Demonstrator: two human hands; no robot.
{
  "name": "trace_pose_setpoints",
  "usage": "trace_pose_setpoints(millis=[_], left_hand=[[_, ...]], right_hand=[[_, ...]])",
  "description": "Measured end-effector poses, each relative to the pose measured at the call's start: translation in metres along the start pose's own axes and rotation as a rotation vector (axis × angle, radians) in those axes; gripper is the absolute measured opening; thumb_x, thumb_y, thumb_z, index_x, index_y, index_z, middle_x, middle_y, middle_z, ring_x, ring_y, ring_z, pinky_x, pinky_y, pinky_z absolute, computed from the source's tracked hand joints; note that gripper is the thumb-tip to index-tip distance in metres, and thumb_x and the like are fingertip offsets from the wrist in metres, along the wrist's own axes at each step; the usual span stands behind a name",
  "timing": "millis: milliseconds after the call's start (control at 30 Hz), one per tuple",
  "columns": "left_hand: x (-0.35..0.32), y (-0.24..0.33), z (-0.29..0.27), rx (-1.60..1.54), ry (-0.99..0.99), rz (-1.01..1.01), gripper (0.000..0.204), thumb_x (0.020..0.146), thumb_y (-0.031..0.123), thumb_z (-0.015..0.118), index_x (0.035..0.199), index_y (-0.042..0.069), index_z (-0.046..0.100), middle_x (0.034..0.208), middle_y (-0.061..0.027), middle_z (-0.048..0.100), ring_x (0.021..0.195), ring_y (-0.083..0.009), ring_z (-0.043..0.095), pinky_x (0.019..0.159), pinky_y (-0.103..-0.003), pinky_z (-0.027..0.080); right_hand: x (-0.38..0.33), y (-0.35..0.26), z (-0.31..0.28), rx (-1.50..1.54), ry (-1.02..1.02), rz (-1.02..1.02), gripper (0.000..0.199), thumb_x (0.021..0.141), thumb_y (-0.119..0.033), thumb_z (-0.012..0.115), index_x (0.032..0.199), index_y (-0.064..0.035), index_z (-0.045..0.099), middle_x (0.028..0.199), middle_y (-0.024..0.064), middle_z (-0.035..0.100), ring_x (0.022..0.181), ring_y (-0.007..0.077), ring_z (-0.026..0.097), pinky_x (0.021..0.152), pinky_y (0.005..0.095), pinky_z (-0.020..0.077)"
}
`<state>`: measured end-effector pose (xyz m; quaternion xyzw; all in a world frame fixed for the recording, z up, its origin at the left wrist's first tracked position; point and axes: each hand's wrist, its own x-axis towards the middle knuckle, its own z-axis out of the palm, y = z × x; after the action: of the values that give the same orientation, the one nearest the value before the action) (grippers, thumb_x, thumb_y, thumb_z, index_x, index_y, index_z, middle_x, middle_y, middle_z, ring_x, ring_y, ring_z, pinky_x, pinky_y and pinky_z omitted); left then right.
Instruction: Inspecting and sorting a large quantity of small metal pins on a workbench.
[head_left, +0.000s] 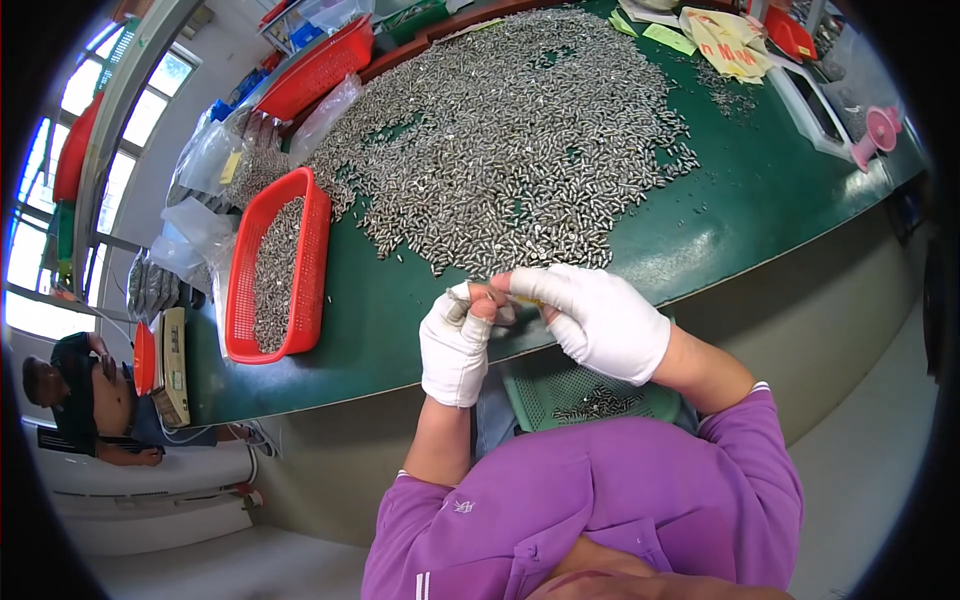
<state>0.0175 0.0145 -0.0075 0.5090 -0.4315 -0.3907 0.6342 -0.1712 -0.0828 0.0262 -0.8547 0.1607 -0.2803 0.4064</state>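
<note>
Both my hands wear white gloves and meet at the near edge of a green table (740, 200). My left hand (455, 345) pinches a small metal part (458, 294) between its fingertips. My right hand (600, 320) is closed on something small and yellowish (527, 300), touching the left hand's fingers. Just beyond them spreads a large heap of small silvery metal parts (510, 140). On my lap, below the hands, a green mesh tray (560, 385) holds a few of the same parts.
A red basket (318, 250) of metal parts stands left of the hands; another red basket (320, 70) sits farther back. Clear plastic bags (200, 235) lie at the table's left end, a weighing scale (172, 365) beside them. A seated person (90, 400) is at far left.
</note>
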Motion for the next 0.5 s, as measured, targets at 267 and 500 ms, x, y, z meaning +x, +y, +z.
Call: trace_pose_setpoints(millis=[267,500], left_hand=[[0.003,0.002,0.004,-0.021,0.065,-0.069,0.033,0.102,0.034,0.068,0.098,0.002,0.064,0.082,-0.0092,0.068,0.077,-0.0201,0.067,0.073,-0.032,0.053],[0.003,-0.001,0.002,-0.034,0.033,0.028,0.027,0.098,0.027,0.073,0.105,0.003,0.063,0.094,-0.0111,0.071,0.079,-0.0143,0.065,0.067,-0.026,0.055]], right_hand=[[-0.013,0.008,-0.046,-0.225,0.375,0.128,0.043,0.099,-0.008,0.049,0.14,-0.0104,0.062,0.101,0.0116,0.067,0.079,0.021,0.063,0.081,0.0323,0.0532],[-0.044,0.074,-0.151,-0.807,0.813,0.643,0.033,0.095,-0.03,0.065,0.126,-0.017,0.067,0.104,0.0169,0.073,0.095,0.0378,0.07,0.085,0.0435,0.0557]])
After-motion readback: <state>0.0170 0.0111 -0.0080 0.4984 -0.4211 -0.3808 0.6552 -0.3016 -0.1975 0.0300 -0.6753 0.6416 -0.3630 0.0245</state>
